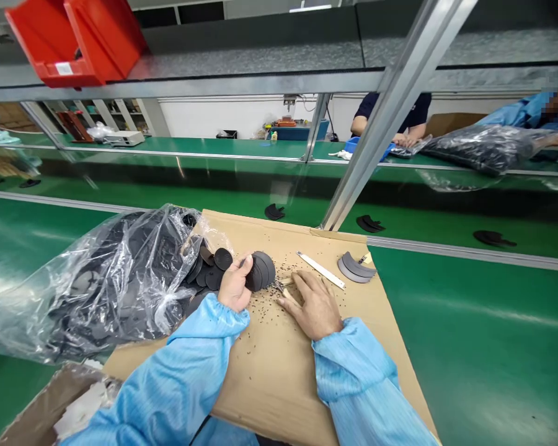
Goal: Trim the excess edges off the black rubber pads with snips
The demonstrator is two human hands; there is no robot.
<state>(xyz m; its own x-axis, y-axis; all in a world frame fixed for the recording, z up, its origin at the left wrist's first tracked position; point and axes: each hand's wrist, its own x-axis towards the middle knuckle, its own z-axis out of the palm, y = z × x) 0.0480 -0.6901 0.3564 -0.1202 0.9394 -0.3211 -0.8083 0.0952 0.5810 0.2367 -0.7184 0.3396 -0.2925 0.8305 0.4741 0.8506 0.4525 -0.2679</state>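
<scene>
black discs (261, 271), thin, round and overlapping, are fanning out at two o'clock from my left hand (236, 286), which is pinching them; remotely, i'm seeing my right hand (317, 308) gripping pale-handled cutters (279, 285).

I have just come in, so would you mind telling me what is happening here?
The person's left hand holds fanned black discs, while the right hand grips a plier-like tool whose tip is close to their edge. Dark specks are scattered over the cardboard around them. Other black discs lie at the mouth of the clear plastic bag to the left.
</scene>
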